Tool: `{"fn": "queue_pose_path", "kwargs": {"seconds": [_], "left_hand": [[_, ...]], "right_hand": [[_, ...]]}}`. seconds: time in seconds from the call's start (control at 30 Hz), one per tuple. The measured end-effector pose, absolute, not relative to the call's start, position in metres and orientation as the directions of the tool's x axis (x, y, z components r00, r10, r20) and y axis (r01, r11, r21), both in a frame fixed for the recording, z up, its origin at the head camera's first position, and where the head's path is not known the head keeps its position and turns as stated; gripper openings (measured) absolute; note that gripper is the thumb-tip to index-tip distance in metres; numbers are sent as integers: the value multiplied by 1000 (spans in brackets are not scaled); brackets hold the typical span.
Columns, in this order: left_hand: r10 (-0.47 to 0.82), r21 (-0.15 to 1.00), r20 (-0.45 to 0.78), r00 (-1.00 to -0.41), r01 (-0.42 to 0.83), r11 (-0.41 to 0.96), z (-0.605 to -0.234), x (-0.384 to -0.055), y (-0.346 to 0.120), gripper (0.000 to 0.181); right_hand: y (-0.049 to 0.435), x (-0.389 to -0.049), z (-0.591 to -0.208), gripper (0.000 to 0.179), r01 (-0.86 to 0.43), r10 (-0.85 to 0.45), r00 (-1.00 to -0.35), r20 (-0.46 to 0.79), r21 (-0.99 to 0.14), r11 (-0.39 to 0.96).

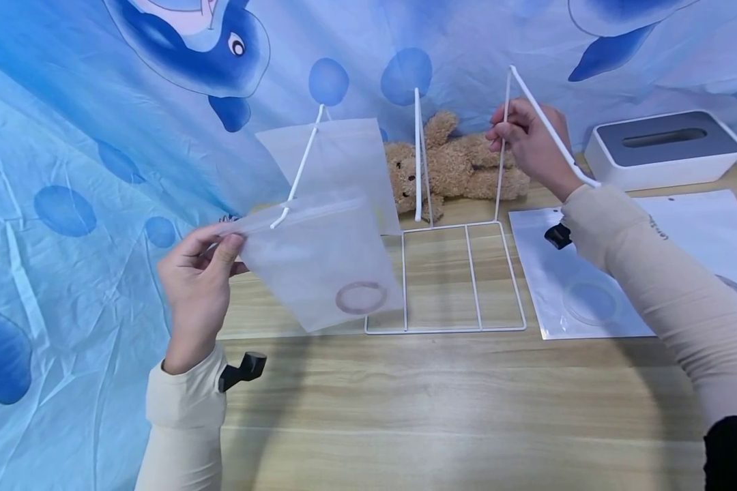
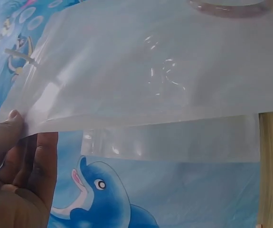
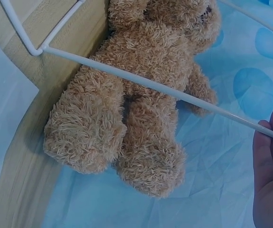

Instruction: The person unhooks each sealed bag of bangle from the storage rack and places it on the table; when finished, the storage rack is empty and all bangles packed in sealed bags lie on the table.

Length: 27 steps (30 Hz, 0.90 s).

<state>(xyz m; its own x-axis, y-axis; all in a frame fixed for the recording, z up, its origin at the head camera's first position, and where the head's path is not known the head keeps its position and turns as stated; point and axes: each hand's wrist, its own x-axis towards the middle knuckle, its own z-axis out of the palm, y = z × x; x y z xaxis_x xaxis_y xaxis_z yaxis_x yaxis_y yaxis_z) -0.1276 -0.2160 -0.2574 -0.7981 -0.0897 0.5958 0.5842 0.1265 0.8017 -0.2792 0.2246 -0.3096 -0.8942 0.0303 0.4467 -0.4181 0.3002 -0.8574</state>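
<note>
My left hand (image 1: 199,273) pinches the top corner of a frosted zip bag (image 1: 301,266) between thumb and fingers. A pinkish ring-shaped item (image 1: 339,300) shows through the bag's lower part. The bag is at the front end of the left arm (image 1: 304,160) of a white wire rack (image 1: 403,286), whose tip pokes out at its top edge. Farther back on that arm hangs a second frosted bag (image 1: 344,146). At the rack's right side, my right hand (image 1: 537,146) holds the thin upright rod (image 3: 150,84) between thumb and fingers.
A brown teddy bear (image 1: 454,164) lies behind the rack. To the right, a white bag (image 1: 553,273) with ring shapes showing lies on the wooden table (image 1: 442,409), under my right forearm. A tissue box (image 1: 651,170) stands behind it. A blue dolphin-print cloth (image 1: 86,286) hangs behind and left.
</note>
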Motion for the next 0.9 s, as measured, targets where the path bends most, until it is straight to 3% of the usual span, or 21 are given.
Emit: {"fn": "queue_pose_path", "kwargs": {"seconds": [0.53, 0.9], "left_hand": [[-80, 757, 653, -753, 651, 54, -258, -115, -225, 20], [-33, 730, 659, -752, 649, -215, -253, -109, -234, 17]], "right_hand": [[225, -277, -310, 14, -405, 29, -901, 434, -861, 309], [226, -282, -311, 12, -394, 40, -906, 422, -872, 291]]}}
